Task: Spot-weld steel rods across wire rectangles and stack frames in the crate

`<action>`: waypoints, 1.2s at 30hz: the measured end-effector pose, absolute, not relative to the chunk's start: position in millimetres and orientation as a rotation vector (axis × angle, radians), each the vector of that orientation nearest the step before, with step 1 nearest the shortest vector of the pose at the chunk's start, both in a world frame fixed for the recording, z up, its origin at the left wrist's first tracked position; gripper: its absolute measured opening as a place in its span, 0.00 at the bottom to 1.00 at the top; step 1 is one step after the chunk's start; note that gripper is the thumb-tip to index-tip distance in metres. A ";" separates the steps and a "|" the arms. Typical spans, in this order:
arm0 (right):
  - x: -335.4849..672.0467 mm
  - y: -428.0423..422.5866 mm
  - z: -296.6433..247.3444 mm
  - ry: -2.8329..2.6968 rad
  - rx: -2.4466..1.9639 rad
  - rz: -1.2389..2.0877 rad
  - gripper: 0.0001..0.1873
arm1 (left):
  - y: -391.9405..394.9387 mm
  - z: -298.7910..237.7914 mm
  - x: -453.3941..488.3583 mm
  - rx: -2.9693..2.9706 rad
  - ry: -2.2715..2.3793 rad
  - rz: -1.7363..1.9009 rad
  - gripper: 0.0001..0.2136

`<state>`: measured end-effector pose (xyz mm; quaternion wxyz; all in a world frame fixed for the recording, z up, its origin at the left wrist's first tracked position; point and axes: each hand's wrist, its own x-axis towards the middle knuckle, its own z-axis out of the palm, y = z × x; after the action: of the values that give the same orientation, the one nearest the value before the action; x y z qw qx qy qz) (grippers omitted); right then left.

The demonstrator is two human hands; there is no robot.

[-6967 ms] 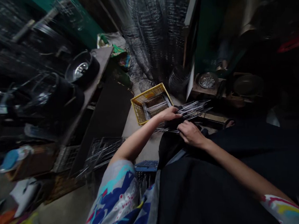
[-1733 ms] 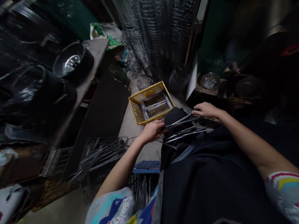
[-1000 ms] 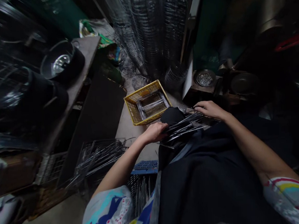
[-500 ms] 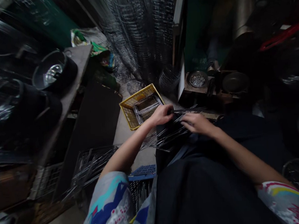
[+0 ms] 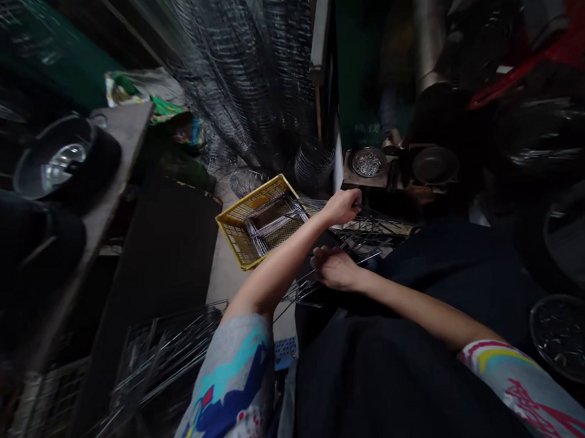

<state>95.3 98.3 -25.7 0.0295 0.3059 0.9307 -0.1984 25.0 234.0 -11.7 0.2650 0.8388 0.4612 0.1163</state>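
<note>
Thin bent metal wires [image 5: 359, 238] lie in a loose bundle across my lap, some reaching toward the yellow crate. My left hand [image 5: 343, 206] is closed in a fist on wires at the far side of the bundle; dim light hides how many. Nearer my body, my right hand [image 5: 337, 267] has its fingers curled over wires, with one bright length sticking out to its right. My forearms run close together, the left hand now beyond the right. Just left of my hands, the yellow plastic crate [image 5: 232, 243] stands on the floor with straight metal wires inside.
More wire pieces [image 5: 167, 356] are piled at lower left, near a blue perforated basket [image 5: 286, 353]. A bench on the left holds black round pans [image 5: 105, 153]. Tall stacks of wire rings [image 5: 245, 71] stand ahead. A bowl of small metal parts [image 5: 368, 163] sits at right.
My left hand has moved right and slightly up, while my right hand has come left and down toward my body. The whole view has shifted as my head turned right.
</note>
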 end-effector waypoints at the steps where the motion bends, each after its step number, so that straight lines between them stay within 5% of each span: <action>1: 102.4 103.9 -26.0 2.844 1.022 -0.631 0.24 | 236.8 -12.3 21.2 2.250 1.258 0.335 0.08; 8: 128.4 129.2 -30.5 2.794 1.135 -0.655 0.41 | 240.1 -2.0 -16.3 2.103 1.414 0.520 0.09; 17: 106.3 99.1 -37.5 2.819 0.997 -0.854 0.32 | 206.8 -9.3 76.9 2.365 1.166 0.281 0.16; 25: 105.7 99.3 -17.2 2.864 0.939 -0.941 0.34 | 265.1 -42.4 34.2 2.320 1.472 0.149 0.16; 30: 138.3 135.4 -28.9 2.645 1.284 -0.754 0.39 | 259.0 -44.7 23.9 2.333 1.383 0.021 0.16; 36: 141.7 136.9 -44.0 2.638 1.148 -0.767 0.40 | 238.9 -32.1 41.5 2.403 1.301 -0.073 0.20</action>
<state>141.7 136.9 -44.0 0.0821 0.3843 0.8830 -0.2566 41.5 238.9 -32.1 0.2024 0.8609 0.4661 -0.0260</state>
